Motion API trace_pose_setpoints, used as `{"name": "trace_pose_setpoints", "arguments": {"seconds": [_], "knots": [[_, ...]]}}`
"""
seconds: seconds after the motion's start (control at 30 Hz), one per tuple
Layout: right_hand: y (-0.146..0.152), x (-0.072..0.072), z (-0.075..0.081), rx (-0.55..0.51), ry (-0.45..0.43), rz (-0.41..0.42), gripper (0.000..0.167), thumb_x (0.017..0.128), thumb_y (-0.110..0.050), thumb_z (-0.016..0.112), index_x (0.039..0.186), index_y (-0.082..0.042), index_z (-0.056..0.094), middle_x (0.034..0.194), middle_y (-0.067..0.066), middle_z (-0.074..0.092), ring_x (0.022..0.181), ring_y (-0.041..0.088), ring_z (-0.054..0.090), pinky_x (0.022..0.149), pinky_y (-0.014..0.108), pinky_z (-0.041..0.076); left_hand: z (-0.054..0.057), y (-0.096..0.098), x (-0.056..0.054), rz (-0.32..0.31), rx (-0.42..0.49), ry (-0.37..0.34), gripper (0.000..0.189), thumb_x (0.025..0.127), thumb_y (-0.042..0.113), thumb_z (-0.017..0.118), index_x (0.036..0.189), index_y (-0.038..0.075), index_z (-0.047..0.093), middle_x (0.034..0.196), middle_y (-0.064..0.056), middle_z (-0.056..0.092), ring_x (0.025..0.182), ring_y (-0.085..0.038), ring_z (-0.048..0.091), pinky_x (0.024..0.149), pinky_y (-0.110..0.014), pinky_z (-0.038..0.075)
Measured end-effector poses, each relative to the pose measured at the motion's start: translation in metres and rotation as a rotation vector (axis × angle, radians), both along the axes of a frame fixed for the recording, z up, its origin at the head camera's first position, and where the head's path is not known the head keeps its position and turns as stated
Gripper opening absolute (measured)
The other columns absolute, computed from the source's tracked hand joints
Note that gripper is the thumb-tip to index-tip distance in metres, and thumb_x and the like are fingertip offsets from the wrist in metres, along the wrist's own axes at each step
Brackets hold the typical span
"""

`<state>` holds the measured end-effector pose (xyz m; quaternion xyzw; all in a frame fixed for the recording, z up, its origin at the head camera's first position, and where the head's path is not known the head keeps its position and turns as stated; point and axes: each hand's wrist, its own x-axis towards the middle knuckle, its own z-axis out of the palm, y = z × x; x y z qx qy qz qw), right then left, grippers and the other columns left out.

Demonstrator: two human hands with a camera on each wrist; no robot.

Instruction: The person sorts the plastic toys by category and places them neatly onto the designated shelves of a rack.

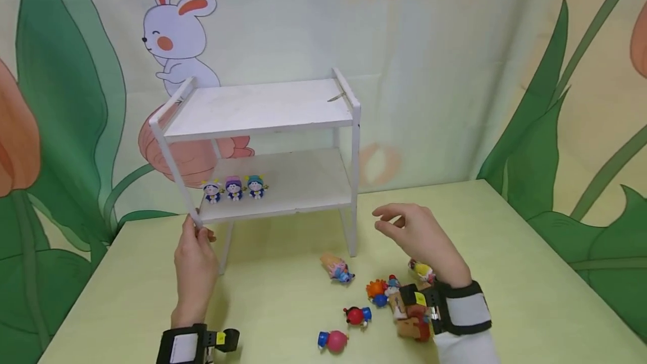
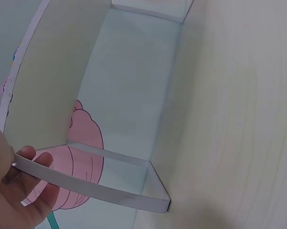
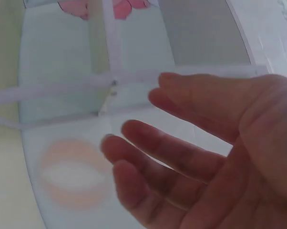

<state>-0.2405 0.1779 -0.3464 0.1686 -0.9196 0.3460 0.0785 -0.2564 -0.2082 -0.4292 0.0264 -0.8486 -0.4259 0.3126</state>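
Observation:
A white two-tier shelf [image 1: 263, 108] stands on the table. My left hand [image 1: 194, 265] grips its front left leg [image 2: 91, 188] just under the lower board, fingers curled round the bar. On the left of that board [image 1: 303, 184], three small figurines stand in a row: one with a white hat [image 1: 212, 191], one with a purple hat [image 1: 234, 189] and one with a teal hat [image 1: 255, 186]. To the right of the shelf my right hand [image 1: 417, 235] is raised above the table, its fingers loosely bent and holding nothing, as the right wrist view confirms.
Several toy figures lie on the table [image 1: 273, 308] in front of the shelf: a tan and blue one [image 1: 337, 269], a red and blue one [image 1: 357, 315], a pink and blue one [image 1: 333, 341], and a pile [image 1: 396, 299] partly hidden by my right wrist. A printed curtain [image 1: 434, 72] hangs behind.

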Motion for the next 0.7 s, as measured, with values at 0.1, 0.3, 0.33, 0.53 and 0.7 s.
{"name": "trace_pose_setpoints", "arguments": {"seconds": [0.1, 0.3, 0.33, 0.53, 0.7], "knots": [[0.014, -0.002, -0.003, 0.001, -0.038, -0.008, 0.024, 0.097, -0.020, 0.064, 0.118, -0.012, 0.070, 0.109, 0.003, 0.069, 0.087, 0.021, 0.061, 0.068, 0.033, 0.051, 0.000, -0.002, -0.002, 0.010, -0.010, 0.009, 0.041, 0.104, 0.001, 0.038, 0.145, 0.002, 0.034, 0.105, -0.020, 0.056, 0.095, -0.034, 0.058, 0.086, -0.053, 0.049], [0.029, -0.008, -0.008, 0.018, -0.103, 0.010, 0.025, 0.097, -0.020, 0.062, 0.120, -0.011, 0.069, 0.111, 0.008, 0.068, 0.092, 0.026, 0.062, 0.073, 0.037, 0.052, -0.002, -0.004, -0.003, 0.023, -0.025, 0.007, 0.041, 0.105, 0.002, 0.037, 0.145, 0.002, 0.034, 0.104, -0.020, 0.056, 0.094, -0.034, 0.058, 0.083, -0.052, 0.050], [0.029, -0.009, -0.009, 0.022, -0.116, 0.014, 0.025, 0.097, -0.020, 0.063, 0.120, -0.012, 0.069, 0.110, 0.008, 0.068, 0.093, 0.026, 0.062, 0.073, 0.037, 0.052, -0.002, -0.004, -0.002, 0.024, -0.024, 0.002, 0.041, 0.105, 0.003, 0.037, 0.146, 0.003, 0.033, 0.104, -0.020, 0.056, 0.094, -0.034, 0.058, 0.082, -0.051, 0.050], [0.022, -0.009, -0.015, 0.068, -0.205, 0.050, 0.030, 0.095, -0.020, 0.066, 0.123, -0.011, 0.066, 0.104, 0.008, 0.066, 0.082, 0.021, 0.062, 0.068, 0.035, 0.051, -0.003, -0.002, 0.000, 0.023, -0.007, -0.013, 0.042, 0.105, 0.003, 0.036, 0.147, 0.004, 0.032, 0.106, -0.021, 0.056, 0.096, -0.035, 0.057, 0.086, -0.054, 0.048], [0.016, -0.009, -0.019, 0.130, -0.267, 0.062, 0.028, 0.093, -0.020, 0.068, 0.120, -0.011, 0.067, 0.102, 0.007, 0.065, 0.078, 0.018, 0.059, 0.064, 0.033, 0.049, -0.004, 0.001, 0.000, 0.011, -0.010, -0.004, 0.042, 0.105, 0.003, 0.036, 0.147, 0.004, 0.033, 0.105, -0.020, 0.056, 0.095, -0.034, 0.057, 0.084, -0.053, 0.048]]}}
